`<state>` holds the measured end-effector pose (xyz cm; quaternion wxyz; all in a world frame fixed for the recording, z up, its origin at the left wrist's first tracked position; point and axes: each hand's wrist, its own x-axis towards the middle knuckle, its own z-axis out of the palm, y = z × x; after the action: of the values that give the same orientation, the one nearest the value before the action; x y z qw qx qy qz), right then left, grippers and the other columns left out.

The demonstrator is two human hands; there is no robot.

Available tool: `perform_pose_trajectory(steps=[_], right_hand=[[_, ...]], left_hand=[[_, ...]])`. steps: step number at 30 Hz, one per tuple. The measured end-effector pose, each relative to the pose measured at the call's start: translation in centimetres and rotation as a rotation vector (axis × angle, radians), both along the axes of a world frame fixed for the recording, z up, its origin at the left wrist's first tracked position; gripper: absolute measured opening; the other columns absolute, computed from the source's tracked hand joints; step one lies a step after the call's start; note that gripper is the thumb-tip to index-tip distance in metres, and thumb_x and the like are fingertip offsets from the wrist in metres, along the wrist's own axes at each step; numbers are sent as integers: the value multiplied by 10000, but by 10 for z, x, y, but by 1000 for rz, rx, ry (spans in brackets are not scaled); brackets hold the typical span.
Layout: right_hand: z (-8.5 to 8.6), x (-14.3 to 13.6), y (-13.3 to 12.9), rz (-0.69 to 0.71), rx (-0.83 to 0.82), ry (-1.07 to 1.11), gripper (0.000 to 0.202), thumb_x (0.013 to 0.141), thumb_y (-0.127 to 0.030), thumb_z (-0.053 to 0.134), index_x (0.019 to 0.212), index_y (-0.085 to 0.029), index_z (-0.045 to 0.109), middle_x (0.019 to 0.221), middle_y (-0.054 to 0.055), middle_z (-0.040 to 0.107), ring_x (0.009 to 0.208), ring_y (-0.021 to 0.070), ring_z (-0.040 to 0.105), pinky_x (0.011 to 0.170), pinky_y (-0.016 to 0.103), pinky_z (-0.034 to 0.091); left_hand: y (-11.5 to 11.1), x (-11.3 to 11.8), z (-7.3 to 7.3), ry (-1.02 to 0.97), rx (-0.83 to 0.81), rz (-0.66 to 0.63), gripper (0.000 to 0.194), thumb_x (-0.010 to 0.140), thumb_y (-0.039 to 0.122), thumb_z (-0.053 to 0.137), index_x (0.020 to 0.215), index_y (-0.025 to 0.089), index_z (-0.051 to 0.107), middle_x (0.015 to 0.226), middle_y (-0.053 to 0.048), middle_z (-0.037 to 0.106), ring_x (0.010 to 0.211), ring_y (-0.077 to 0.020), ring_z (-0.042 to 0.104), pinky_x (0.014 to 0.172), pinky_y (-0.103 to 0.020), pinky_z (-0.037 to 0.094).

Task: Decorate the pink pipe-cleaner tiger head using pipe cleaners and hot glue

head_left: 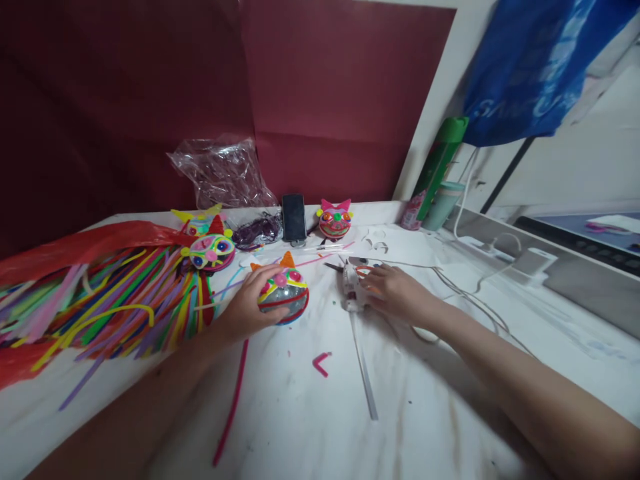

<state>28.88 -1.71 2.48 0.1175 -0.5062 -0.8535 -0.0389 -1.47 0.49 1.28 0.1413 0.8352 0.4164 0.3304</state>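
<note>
My left hand (253,303) is wrapped around the left side of a round, clear ball decorated as an animal face (285,293), with orange ears, red eyes and a red band. My right hand (393,291) is at the side of a white hot glue gun (351,287), fingers bent around its handle, which they partly hide. The gun lies on the table, nozzle pointing away, and a long glue stick (365,373) trails from its back. Nearer me lie a bent pink pipe cleaner piece (321,363) and a long straight dark pink pipe cleaner (234,400).
Many coloured pipe cleaners (125,293) spread from a red bag on the left. Finished faces, one yellow-and-white (213,252) and one pink (335,220), stand behind. A phone (294,219) leans at the back. Cables (465,290) run right to a power strip (485,250).
</note>
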Motion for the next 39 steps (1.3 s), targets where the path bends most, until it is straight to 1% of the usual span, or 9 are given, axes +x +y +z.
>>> perform_pose_trajectory(steps=[3,6,9,12,15,19,22,28,39], right_hand=[[-2,-26,-18,296,-101,297,176,751,-61,512,792,-161,650,786,64,660,775,159,592,710,239,454],[-15,-54,-33,436,-209,363,141,738,-65,548,750,-166,645,759,44,637,720,140,591,669,217,454],[-27,-70,-42,428,-218,307,76,733,-104,597,728,-170,636,791,57,620,732,161,584,680,247,457],[-27,-75,-44,433,-181,283,108,729,-96,587,658,-177,600,738,53,604,733,181,568,700,282,452],[-19,-77,-42,364,-156,451,132,711,-56,549,667,-179,570,698,33,591,700,163,555,666,261,442],[-7,-86,-32,134,-107,743,131,715,-56,501,680,-178,534,672,3,570,623,127,523,563,218,397],[-2,-97,-24,56,-55,826,116,716,-80,502,659,-181,505,649,-12,550,588,115,493,541,213,373],[-7,-114,-17,44,47,736,134,672,-66,529,631,-184,481,634,-12,516,601,126,472,567,230,362],[-13,-117,-11,109,132,625,139,681,-76,511,644,-196,453,683,10,515,651,151,478,602,253,375]], left_hand=[[0,2,-2,20,43,5,648,646,260,667,1251,236,434,1319,-64,460,1237,-255,414,1047,-398,346],[-3,4,-2,36,89,6,637,650,258,660,1246,230,435,1318,-71,460,1237,-262,412,1048,-409,340],[-5,5,-1,38,114,-5,631,657,252,655,1247,227,432,1314,-73,460,1235,-265,412,1048,-413,336],[-6,6,-1,34,125,-15,634,654,239,664,1245,228,435,1312,-76,465,1234,-269,411,1048,-419,333],[-8,7,-1,22,142,-20,614,658,224,665,1232,228,446,1299,-80,480,1232,-265,413,1044,-421,337],[-10,9,0,1,177,-29,628,642,199,670,1229,224,446,1271,-86,504,1218,-267,430,1038,-432,342],[-12,11,0,-2,184,-20,628,638,194,668,1227,218,451,1266,-94,505,1215,-273,431,1033,-441,345],[-15,14,-1,29,211,13,615,639,175,654,1222,207,461,1250,-103,512,1190,-275,447,1019,-446,355],[-16,14,-3,48,252,-12,627,663,205,647,1252,238,436,1266,-92,503,1207,-287,428,1020,-466,343]])
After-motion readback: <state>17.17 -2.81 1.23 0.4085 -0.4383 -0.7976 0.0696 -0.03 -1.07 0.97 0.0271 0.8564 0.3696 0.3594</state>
